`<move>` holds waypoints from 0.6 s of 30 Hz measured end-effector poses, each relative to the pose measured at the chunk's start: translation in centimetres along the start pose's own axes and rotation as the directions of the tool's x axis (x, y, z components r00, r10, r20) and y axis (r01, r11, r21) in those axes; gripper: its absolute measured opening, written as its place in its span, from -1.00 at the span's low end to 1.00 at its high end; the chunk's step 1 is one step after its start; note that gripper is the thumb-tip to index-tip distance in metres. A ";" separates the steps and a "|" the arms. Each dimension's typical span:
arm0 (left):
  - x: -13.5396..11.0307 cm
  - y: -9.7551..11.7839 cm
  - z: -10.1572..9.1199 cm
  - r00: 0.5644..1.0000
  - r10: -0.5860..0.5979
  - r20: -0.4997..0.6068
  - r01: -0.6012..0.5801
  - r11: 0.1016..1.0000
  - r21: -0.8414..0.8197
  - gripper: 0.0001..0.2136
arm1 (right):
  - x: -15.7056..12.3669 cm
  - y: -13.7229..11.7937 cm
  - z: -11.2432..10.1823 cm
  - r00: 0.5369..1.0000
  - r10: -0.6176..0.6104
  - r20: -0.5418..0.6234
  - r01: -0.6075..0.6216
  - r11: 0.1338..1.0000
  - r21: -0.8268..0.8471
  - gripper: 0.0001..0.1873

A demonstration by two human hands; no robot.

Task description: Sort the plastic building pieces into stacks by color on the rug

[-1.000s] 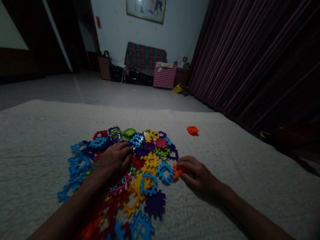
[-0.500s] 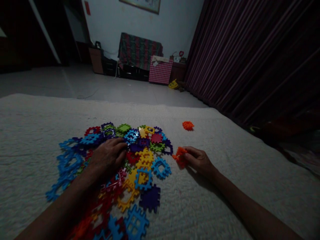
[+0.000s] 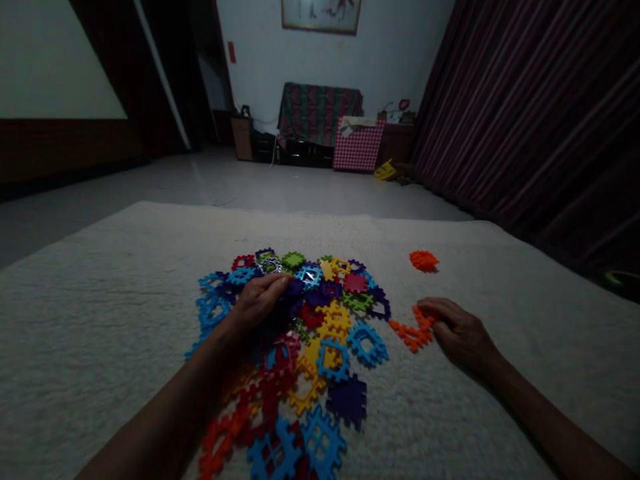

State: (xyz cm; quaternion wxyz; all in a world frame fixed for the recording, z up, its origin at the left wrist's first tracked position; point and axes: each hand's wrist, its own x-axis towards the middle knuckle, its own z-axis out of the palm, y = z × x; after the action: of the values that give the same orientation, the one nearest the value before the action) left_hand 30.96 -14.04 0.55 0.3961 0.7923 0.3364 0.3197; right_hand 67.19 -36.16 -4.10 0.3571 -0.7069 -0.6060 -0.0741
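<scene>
A loose pile of toothed plastic building tiles in several colours lies on the pale bedspread. My left hand (image 3: 260,297) is over the upper left part of the pile, thumb and fingers closed on a dark purple tile (image 3: 294,292). Its fingertips are partly hidden. My right hand (image 3: 463,333) is right of the pile, low over the cloth, pinching an orange tile (image 3: 416,338) with an open middle by its right side. Near the orange tile lie a blue frame tile (image 3: 367,343) and a solid purple tile (image 3: 349,400).
Beyond my right hand sits a small orange heap of tiles (image 3: 424,261) on the bedspread (image 3: 540,287). Past its far edge are a tiled floor (image 3: 300,190), a cloth-covered cabinet (image 3: 320,113) and a checked cloth (image 3: 358,147). A dark curtain (image 3: 510,113) hangs at the right.
The view has swung left, so everything appears further right. My left hand has gone from resting palm-down on the pile to gripping the purple tile. The orange tile now shows its open middle.
</scene>
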 end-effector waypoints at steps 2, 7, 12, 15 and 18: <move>0.2 0.2 -1.1 0.991 -0.125 -0.043 0.114 0.974 -0.197 -0.55 | 0.1 0.3 -0.1 1.000 0.011 0.016 -0.011 1.000 -0.012 -0.62; 0.7 -1.5 -2.9 0.948 -0.185 -0.260 0.114 0.958 -0.264 -0.58 | 0.3 0.2 -0.4 0.995 0.093 0.048 -0.092 0.995 -0.029 -0.66; 1.0 -4.0 -3.3 0.912 -0.051 -0.406 0.051 0.999 -0.011 -0.72 | 0.3 0.0 -0.2 0.989 0.141 0.040 -0.137 0.988 -0.075 -0.70; 0.7 -4.1 -2.8 0.952 0.066 -0.299 -0.018 0.987 0.159 -0.77 | 0.4 -0.1 0.0 0.984 0.174 0.036 -0.168 0.978 -0.124 -0.71; 0.3 -3.3 -2.1 0.972 0.197 -0.132 -0.155 0.949 0.275 -0.80 | 0.4 -0.7 0.1 0.979 0.195 0.050 -0.186 0.972 -0.142 -0.70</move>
State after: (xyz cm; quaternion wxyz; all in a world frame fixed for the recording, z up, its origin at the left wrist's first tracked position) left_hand 28.61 -11.39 -1.17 0.2297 0.8368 0.3340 0.3681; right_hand 66.64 -35.75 -3.72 0.2940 -0.7866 -0.5398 -0.0581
